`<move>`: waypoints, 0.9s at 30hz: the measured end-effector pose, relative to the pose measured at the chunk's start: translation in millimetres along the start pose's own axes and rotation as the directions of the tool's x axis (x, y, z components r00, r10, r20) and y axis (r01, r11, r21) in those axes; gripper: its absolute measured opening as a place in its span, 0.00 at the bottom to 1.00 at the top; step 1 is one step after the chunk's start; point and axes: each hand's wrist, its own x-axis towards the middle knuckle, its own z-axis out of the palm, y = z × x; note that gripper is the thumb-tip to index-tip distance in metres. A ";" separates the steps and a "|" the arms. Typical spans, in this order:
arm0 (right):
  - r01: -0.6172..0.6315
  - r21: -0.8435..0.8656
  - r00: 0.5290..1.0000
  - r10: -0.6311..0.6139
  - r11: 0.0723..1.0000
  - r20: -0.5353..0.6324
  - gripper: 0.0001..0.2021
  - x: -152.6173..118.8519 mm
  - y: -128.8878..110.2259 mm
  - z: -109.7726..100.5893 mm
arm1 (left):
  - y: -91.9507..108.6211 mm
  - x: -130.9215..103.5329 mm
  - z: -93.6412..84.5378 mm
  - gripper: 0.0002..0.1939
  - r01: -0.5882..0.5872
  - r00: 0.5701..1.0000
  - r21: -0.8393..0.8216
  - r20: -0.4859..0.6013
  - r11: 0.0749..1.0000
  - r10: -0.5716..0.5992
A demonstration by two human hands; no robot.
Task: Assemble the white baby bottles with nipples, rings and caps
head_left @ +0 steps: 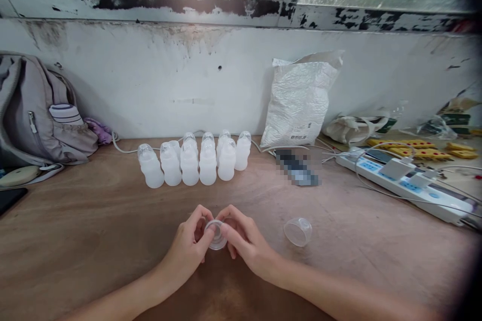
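Observation:
Between my two hands, above the wooden table [94, 241], is a small translucent round ring-like piece [217, 244], perhaps a bottle collar. My left hand [192, 241] grips its left side with thumb and fingers. On the opposite side my right hand [246, 243] pinches it, the thumb lying across the rim. A clear plastic cap [298, 232] rests on its side on the table, right of my right hand. Beyond my hands stand several white baby bottles [208, 165] with clear domed caps, grouped in uneven rows.
A grey backpack [41, 110] sits at the left by the wall. At the back, a silver mailing bag [301, 100] leans on the wall, with a blurred-out phone-like object [297, 168] before it. Right of that lie a white power strip [410, 185], cables and yellow pieces [408, 148].

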 end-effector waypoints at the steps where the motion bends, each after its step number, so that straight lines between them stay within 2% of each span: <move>1: -0.033 0.073 0.999 0.034 0.997 -0.011 0.10 1.5 0.4 -0.7 | -1.0 0.7 -0.2 0.07 0.015 1.000 -0.051 -0.002 0.999 -0.015; 5: -0.113 0.275 0.990 0.130 0.955 -0.045 0.10 9.4 6.2 -1.9 | -3.9 2.5 -1.5 0.05 0.060 0.998 -0.205 -0.003 0.977 -0.062; 11: -0.115 0.258 0.993 0.110 0.959 0.036 0.13 13.1 9.2 -2.9 | -1.5 2.3 -4.4 0.06 0.081 0.996 -0.298 -0.006 0.951 -0.086; 15: -0.130 0.271 0.990 0.108 0.954 0.094 0.17 14.5 10.4 -5.1 | 0.1 2.0 -4.0 0.07 0.110 0.994 -0.290 0.012 0.951 -0.111; 19: -0.122 0.274 0.990 0.096 0.954 0.108 0.18 14.1 10.4 -4.5 | 2.3 4.2 -2.3 0.07 0.088 0.996 -0.271 0.052 0.959 -0.076; 23: -0.135 0.332 0.990 0.118 0.933 0.072 0.19 13.3 9.1 -2.8 | 16.1 10.7 -13.7 0.07 0.012 0.992 -0.119 0.128 0.993 0.003; 25: -0.143 0.386 0.989 0.141 0.912 0.034 0.20 14.1 10.5 -3.2 | 32.9 12.7 -27.7 0.05 -0.047 0.976 0.054 0.215 0.997 0.034; 27: -0.141 0.430 0.987 0.161 0.892 -0.011 0.20 15.5 12.7 -4.4 | 55.8 13.7 -46.0 0.06 -0.125 0.956 0.276 0.290 0.953 0.042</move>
